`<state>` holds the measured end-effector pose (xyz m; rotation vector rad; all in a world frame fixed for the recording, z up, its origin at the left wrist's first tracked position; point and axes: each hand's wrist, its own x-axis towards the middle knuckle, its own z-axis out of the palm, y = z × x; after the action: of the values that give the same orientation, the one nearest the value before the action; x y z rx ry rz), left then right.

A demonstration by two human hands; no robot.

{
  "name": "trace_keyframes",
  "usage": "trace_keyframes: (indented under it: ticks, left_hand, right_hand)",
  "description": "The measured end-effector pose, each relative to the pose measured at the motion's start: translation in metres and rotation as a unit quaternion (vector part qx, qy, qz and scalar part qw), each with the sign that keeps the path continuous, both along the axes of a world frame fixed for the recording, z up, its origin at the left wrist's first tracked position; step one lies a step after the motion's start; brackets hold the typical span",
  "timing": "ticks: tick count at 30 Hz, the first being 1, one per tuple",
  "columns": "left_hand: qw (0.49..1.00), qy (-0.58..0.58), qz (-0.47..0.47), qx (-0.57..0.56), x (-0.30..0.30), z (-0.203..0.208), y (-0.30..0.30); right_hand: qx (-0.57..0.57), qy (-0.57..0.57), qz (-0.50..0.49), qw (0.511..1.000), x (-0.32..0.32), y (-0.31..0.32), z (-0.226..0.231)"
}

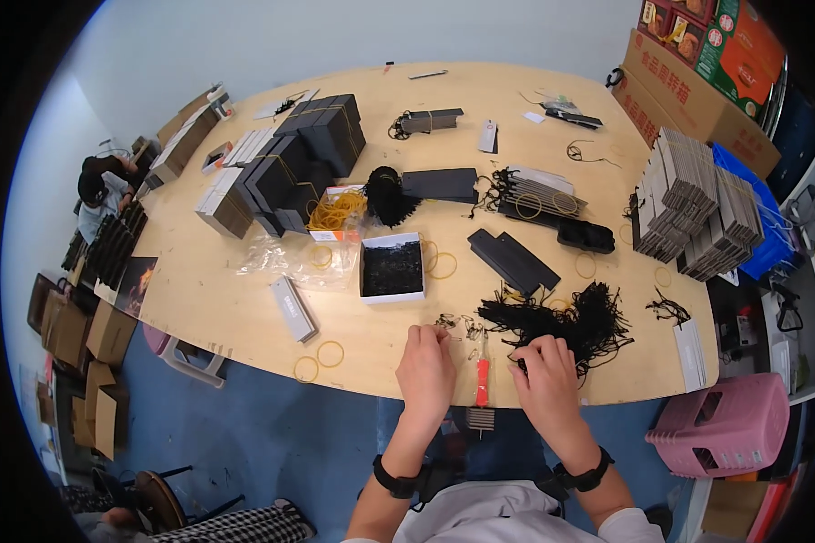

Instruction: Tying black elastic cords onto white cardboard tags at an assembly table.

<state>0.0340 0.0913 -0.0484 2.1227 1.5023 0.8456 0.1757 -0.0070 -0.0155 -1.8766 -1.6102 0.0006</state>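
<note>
My left hand (pixel 426 369) is at the table's front edge, its fingers pinched together; what is between them, if anything, is hidden. My right hand (pixel 549 378) has its fingers curled and closed on a bit of black cord beside a tangled heap of black cords (pixel 589 317). Between the hands lies a red-handled tool (pixel 482 382) with a thin shaft pointing away from me. Small bits of cord and metal-looking pieces (pixel 466 326) are scattered just beyond the left fingertips. A white box (pixel 393 296) holding small black pieces stands farther off.
Dark flat boxes (pixel 514 262), loose rubber bands (pixel 331 353) and a black cord bundle (pixel 389 195) lie about. Banded stacks of dark boxes (pixel 335 136) rise at left, grey stacks (pixel 697 199) at right. A pink stool (pixel 724 425) stands right. Another person (pixel 104 195) sits far left.
</note>
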Motion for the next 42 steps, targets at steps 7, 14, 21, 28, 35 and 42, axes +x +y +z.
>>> trace_keyframes:
  ticks: [7,14,21,28,35,42]
  left_hand:
    - [0.988,-0.132,-0.042,-0.066,-0.014,0.006,-0.019]
    - [0.972,-0.207,-0.08,-0.079,-0.01,0.012,-0.037]
    - [0.977,-0.2,-0.066,-0.027,-0.005,0.017,-0.049]
    - [0.981,-0.182,-0.061,0.0,-0.005,0.014,-0.052]
    - [0.982,-0.179,-0.067,0.003,-0.004,0.012,-0.054]
    - [0.939,-0.319,-0.086,-0.099,-0.004,0.019,-0.066]
  right_hand:
    - [0.023,-0.057,-0.054,0.997,-0.001,0.009,-0.001]
    - [0.278,0.135,-0.006,0.951,-0.01,0.003,0.037]
    - [-0.003,0.54,0.08,0.838,-0.032,-0.001,-0.001]
    - [-0.044,0.551,0.096,0.827,-0.032,0.003,-0.005]
    - [-0.046,0.582,0.08,0.808,-0.03,0.007,-0.006]
    - [-0.076,0.677,0.075,0.728,-0.022,0.003,-0.015]
